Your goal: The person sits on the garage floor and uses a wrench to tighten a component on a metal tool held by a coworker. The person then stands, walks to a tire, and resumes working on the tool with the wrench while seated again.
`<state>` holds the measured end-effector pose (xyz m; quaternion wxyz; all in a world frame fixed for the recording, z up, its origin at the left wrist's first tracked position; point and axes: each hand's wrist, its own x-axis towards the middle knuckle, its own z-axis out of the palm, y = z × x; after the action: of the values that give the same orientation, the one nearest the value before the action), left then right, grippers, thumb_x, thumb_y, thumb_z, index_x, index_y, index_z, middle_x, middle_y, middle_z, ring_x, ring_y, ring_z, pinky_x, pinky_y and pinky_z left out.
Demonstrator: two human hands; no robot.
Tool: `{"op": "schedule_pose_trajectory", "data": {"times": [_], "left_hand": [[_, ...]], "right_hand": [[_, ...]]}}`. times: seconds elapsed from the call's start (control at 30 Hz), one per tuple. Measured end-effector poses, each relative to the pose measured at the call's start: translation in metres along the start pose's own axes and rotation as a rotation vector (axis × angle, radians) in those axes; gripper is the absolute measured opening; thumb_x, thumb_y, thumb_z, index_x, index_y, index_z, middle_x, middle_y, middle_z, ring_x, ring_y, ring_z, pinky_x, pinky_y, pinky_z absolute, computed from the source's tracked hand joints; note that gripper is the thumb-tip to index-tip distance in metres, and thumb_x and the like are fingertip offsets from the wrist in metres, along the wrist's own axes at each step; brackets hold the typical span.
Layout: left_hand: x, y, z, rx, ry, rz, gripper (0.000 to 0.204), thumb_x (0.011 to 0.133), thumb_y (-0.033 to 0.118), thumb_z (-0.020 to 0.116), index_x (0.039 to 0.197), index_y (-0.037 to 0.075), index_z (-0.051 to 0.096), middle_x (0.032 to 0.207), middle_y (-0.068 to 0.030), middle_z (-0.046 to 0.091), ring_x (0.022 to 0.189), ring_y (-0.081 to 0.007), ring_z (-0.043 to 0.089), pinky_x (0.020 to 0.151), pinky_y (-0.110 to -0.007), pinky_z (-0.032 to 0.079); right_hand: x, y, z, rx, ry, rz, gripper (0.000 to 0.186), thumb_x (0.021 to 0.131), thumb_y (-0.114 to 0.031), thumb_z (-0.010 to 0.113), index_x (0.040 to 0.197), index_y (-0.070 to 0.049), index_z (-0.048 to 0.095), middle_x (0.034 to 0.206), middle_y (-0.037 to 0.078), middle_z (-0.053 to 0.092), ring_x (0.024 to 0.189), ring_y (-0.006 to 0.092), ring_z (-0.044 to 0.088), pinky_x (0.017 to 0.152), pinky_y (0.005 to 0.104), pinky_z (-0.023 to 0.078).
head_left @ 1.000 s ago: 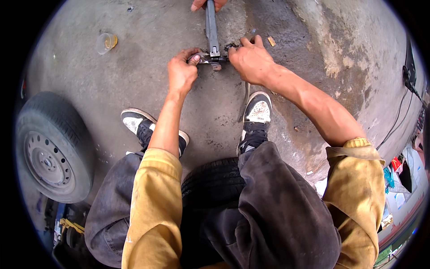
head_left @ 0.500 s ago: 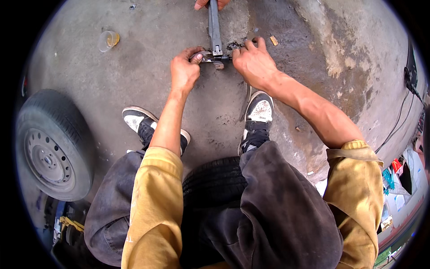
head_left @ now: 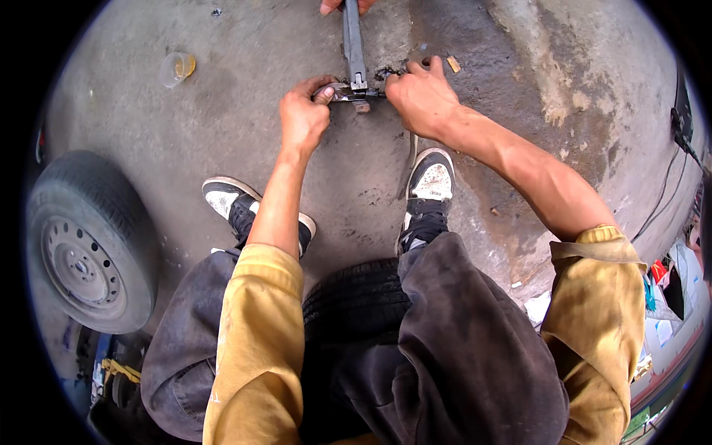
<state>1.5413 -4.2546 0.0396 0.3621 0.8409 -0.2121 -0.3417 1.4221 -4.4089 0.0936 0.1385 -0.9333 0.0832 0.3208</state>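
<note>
My left hand (head_left: 305, 120) pinches a flat, shiny metal piece (head_left: 341, 93) between thumb and fingers. This piece meets the lower end of a long grey metal bar (head_left: 355, 46), which stretches away from me. Another person's hand (head_left: 332, 6) grips the bar's far end at the top edge. On the other side, my right hand (head_left: 423, 96) is closed, with its fingers curled at a short dark rod (head_left: 376, 93) beside the joint; its fingertips are largely hidden, so what they hold is unclear. A small rusty metal block (head_left: 362, 107) sits just below the joint.
A wheel with a tyre (head_left: 89, 245) is at the left. Another tyre (head_left: 352, 297) lies between my legs. A clear plastic cup (head_left: 176, 69) with yellowish contents lies on the concrete floor (head_left: 245, 59). A small tan chip (head_left: 453, 64) lies beyond my right hand; cables (head_left: 660, 200) run along the right.
My right forearm and elbow have swung slightly outward to the right, and the right hand has tilted a little at the rod. My left hand keeps its hold on the metal piece.
</note>
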Motion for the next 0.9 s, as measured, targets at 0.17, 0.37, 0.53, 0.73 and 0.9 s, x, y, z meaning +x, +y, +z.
{"op": "schedule_pose_trajectory", "data": {"times": [0.17,0.37,0.53,0.73,0.9], "left_hand": [[0.003,-0.010,-0.001,-0.055,-0.006,0.006,0.019,0.082,0.009,0.063,0.100,0.005,0.067,0.093,-0.0125,0.067,0.087,-0.0236,0.064,0.077,-0.031,0.046],[0.005,-0.012,-0.001,-0.045,-0.018,0.008,0.019,0.082,0.009,0.062,0.101,0.006,0.067,0.094,-0.0125,0.067,0.087,-0.0236,0.064,0.078,-0.031,0.046],[-0.002,0.006,-0.002,0.016,-0.015,-0.032,0.019,0.083,0.009,0.062,0.100,0.006,0.068,0.094,-0.0123,0.067,0.088,-0.0233,0.064,0.078,-0.030,0.046],[0.001,-0.002,-0.001,-0.050,-0.029,-0.042,0.019,0.083,0.008,0.062,0.101,0.005,0.067,0.094,-0.0126,0.068,0.087,-0.0219,0.064,0.077,-0.030,0.047],[0.002,-0.008,0.000,-0.031,-0.015,0.011,0.019,0.083,0.009,0.062,0.101,0.006,0.067,0.093,-0.0128,0.068,0.086,-0.0219,0.065,0.077,-0.030,0.047]], "right_hand": [[0.004,0.005,0.023,-0.026,0.260,-0.004,0.033,0.073,-0.008,0.065,0.103,-0.001,0.055,0.092,0.011,0.064,0.100,0.0303,0.056,0.086,0.0487,0.038],[0.020,0.022,-0.004,0.319,-0.242,-0.083,0.023,0.074,-0.004,0.060,0.096,0.004,0.059,0.096,0.017,0.064,0.108,0.0383,0.053,0.094,0.0580,0.035],[0.000,0.001,0.015,-0.102,0.169,-0.093,0.014,0.075,-0.006,0.059,0.087,0.000,0.063,0.087,0.012,0.065,0.089,0.0256,0.059,0.083,0.0408,0.041],[0.002,0.016,0.028,0.098,0.335,-0.099,0.016,0.076,-0.008,0.059,0.089,0.001,0.062,0.089,0.015,0.065,0.093,0.0310,0.060,0.083,0.0448,0.042],[0.019,0.029,0.004,0.341,-0.156,-0.105,0.020,0.078,-0.010,0.060,0.095,0.001,0.059,0.089,0.021,0.064,0.093,0.0382,0.060,0.083,0.0506,0.042]]}}
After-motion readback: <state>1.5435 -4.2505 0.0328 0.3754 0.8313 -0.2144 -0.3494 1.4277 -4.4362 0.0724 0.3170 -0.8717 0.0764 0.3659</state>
